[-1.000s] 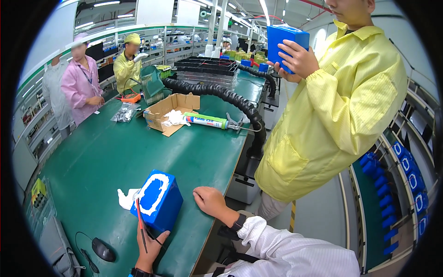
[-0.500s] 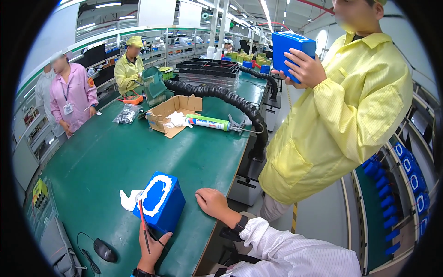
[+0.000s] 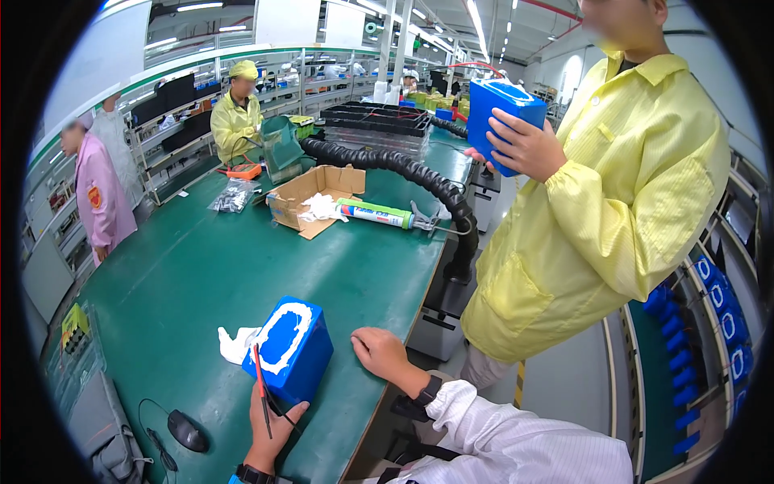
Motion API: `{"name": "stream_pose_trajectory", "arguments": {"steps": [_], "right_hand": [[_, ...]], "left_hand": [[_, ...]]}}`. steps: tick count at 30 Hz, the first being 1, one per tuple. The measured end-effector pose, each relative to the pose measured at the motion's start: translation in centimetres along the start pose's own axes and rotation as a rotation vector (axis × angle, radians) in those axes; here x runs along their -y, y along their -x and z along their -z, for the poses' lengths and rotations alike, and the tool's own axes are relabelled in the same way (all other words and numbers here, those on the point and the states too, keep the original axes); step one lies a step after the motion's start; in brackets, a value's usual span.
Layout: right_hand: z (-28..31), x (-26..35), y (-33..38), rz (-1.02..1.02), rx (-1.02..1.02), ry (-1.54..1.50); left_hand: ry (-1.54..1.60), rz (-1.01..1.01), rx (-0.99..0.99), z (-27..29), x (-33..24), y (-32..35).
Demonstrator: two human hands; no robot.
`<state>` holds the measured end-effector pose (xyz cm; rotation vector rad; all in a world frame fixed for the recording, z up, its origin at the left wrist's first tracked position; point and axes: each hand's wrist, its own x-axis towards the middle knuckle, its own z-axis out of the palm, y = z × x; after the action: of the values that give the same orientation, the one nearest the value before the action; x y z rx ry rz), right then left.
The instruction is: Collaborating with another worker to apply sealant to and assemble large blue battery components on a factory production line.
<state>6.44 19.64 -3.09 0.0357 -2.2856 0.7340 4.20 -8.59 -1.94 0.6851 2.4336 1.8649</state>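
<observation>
A blue-wrapped battery pack (image 3: 310,355) stands on the green table in front of me, a ring of white paste on its upper face. My left hand (image 3: 270,436) grips its near end, thumb and fingers on either side. One red and one black lead (image 3: 263,383) hang from the pack over this hand. Just right of the pack, my right hand (image 3: 379,352) rests on the table edge with curled fingers and nothing visible in them. White crumpled tissue (image 3: 235,345) lies against the pack's left side. At my right, a co-worker in yellow holds another blue battery pack (image 3: 501,121).
A sealant gun (image 3: 375,214) leans on an open cardboard box (image 3: 286,208). A black ribbed hose (image 3: 403,165) curves along the table's right side. Lower left are a mouse (image 3: 187,431) and a grey bag (image 3: 105,436). More blue packs (image 3: 730,327) stand on the right-hand rack.
The person in pink at the left has turned away. The co-worker's pack has come slightly lower. My view has shifted a little; both my hands keep their places by the battery pack.
</observation>
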Motion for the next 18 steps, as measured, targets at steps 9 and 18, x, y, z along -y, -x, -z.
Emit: {"name": "stream_pose_trajectory", "arguments": {"steps": [9, 18], "right_hand": [[0.02, -0.23, 0.02, 0.021, -0.015, 0.004], [0.08, -0.25, -0.1, 0.023, -0.01, 0.018]], "left_hand": [[-0.084, 0.019, 0.07, 0.34, -0.65, 0.01], [-0.114, -0.004, 0.001, 0.13, -0.18, 0.03]]}}
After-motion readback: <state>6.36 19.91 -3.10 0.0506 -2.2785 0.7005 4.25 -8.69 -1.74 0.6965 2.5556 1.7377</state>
